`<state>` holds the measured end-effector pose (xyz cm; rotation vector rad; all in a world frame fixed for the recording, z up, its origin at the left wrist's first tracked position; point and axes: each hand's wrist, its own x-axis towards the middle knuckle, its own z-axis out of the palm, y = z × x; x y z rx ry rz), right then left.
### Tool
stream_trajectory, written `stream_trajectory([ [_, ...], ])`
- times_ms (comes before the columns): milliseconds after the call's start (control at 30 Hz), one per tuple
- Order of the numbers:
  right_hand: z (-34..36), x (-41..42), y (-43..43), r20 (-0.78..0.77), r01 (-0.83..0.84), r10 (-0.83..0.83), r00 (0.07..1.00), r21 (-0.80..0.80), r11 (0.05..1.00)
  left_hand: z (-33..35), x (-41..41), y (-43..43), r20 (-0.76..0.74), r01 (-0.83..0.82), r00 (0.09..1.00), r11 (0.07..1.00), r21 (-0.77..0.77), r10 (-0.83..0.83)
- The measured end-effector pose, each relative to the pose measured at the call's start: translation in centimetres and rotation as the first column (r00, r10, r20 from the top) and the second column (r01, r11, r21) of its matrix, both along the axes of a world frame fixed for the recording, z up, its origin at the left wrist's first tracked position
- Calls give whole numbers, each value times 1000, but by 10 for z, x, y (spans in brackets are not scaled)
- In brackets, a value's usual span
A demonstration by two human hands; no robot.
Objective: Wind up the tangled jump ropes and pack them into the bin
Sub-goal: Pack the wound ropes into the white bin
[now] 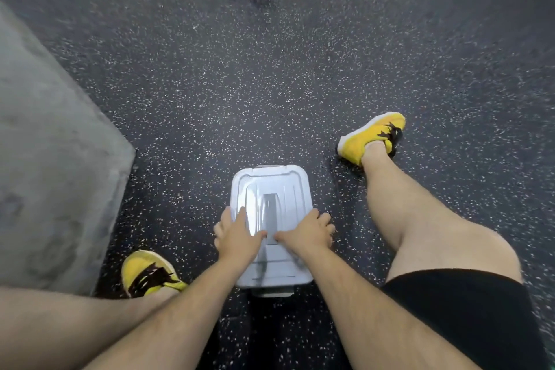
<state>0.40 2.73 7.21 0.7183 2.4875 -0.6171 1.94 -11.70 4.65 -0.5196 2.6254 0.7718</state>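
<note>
Bin (271, 292) sits on the floor (270, 84) right in front of you, lid (270, 186) on. No ropes in view, probably packed inside. Looks like the closing step: next, press evenly until the lid seats. Left hand (237, 234) and right hand (309, 233) lie flat on the lid, fingers spread, gripping nothing.

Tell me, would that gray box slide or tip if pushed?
Probably slide, not tip: the bin looks low and wide. Its shiny lid may feel slippery under the left hand and right hand. The speckled floor looks rubbery, so it may drag.
</note>
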Motion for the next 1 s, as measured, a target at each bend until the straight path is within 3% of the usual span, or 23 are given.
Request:
stream_trajectory([
  [200,-4,-8,4,52,-1,2,999,-11,1000,1,-13,8,-37,222,972,954,-200,-234],
  [367,-8,-11,6,91,-86,81,993,56,995,7,-35,17,115,433,901,859,-273,-417],
  [433,-2,-20,8,170,-251,231,958,107,962,7,-43,19,189,493,870,817,-299,-456],
  [533,16,-45,17,302,-540,472,828,205,817,5,-49,25,226,502,863,813,-296,-451],
  [600,22,-70,22,267,-578,516,814,279,767,5,-49,27,222,509,860,802,-314,-459],
  [667,24,-96,21,118,-552,547,829,331,765,5,-50,28,233,520,854,784,-338,-465],
  [800,2,-142,6,-73,-591,610,789,185,785,3,-54,30,280,542,838,772,-332,-468],
  [1000,-22,-184,7,48,-719,720,692,-31,694,-1,-59,31,324,580,810,748,-323,-488],
])
